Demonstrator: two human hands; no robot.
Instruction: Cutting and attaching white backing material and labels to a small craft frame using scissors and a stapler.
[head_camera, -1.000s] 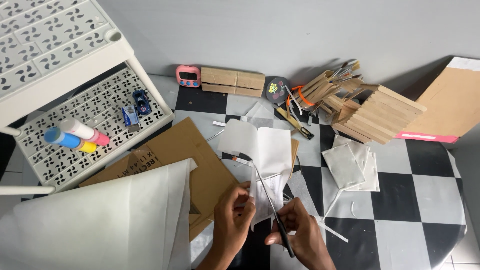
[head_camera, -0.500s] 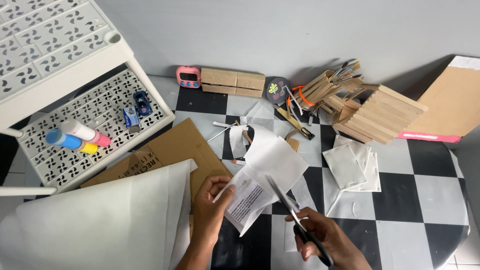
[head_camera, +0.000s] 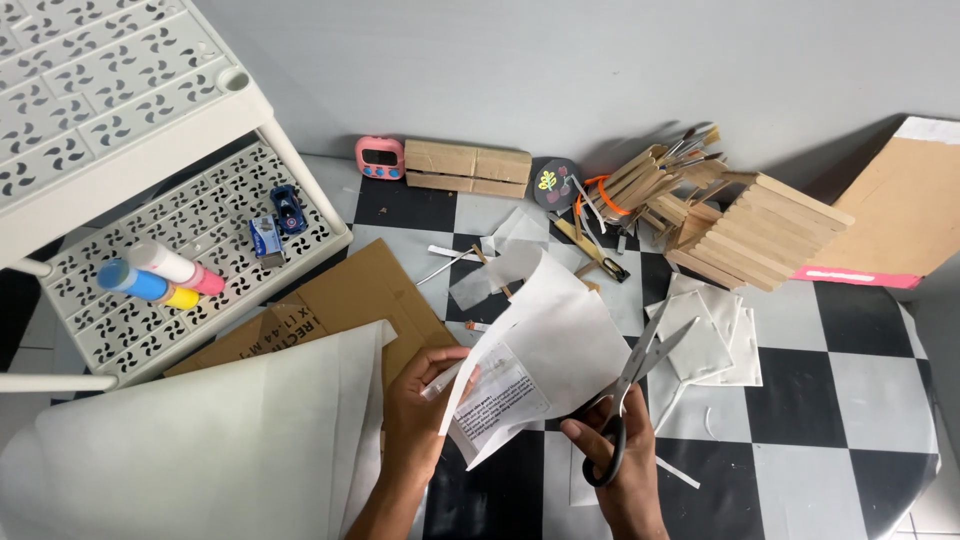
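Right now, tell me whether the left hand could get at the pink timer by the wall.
Probably not at once: the left hand holds the white paper sheet, and the pink timer sits far off across cardboard; nothing tall blocks it.

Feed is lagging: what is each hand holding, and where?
Left hand pinches the paper sheet at its left edge; right hand holds the scissors by the handle loops.

Two bare forearms reach up from the bottom edge. The left hand (head_camera: 425, 400) is raised, thumb and fingers pinched together around something thin. The right hand (head_camera: 622, 462), just beside it and lower, is curled closed, thumb and fingers hooked through handle loops.
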